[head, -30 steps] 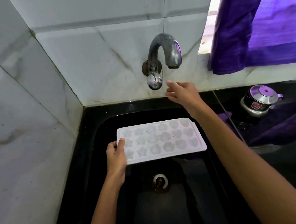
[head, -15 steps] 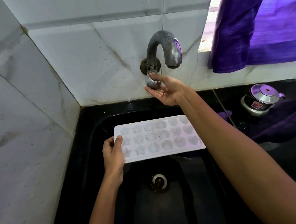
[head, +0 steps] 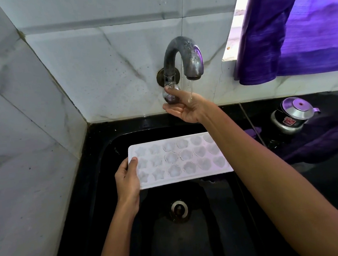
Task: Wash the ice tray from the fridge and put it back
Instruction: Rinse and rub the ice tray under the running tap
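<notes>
A white ice tray [head: 178, 159] with star and flower moulds hangs level over the black sink [head: 99, 172]. My left hand [head: 127, 178] grips its left end, thumb on top. My right hand [head: 184, 104] is up at the wall tap [head: 183, 57], thumb and fingers curled round the round knob [head: 170, 96] under the spout's base. A thin stream of water [head: 191, 90] runs from the spout onto that hand. My right forearm crosses over the tray's right end and hides it.
The sink drain [head: 179, 209] lies below the tray. Marble tiled walls stand close on the left and behind. A small metal pot with a lid [head: 292, 117] sits on the black counter at the right, under a purple curtain [head: 297, 27].
My right hand rose from over the tray to the tap knob and closed on it. Water has started to run. The tray has stayed in my left hand.
</notes>
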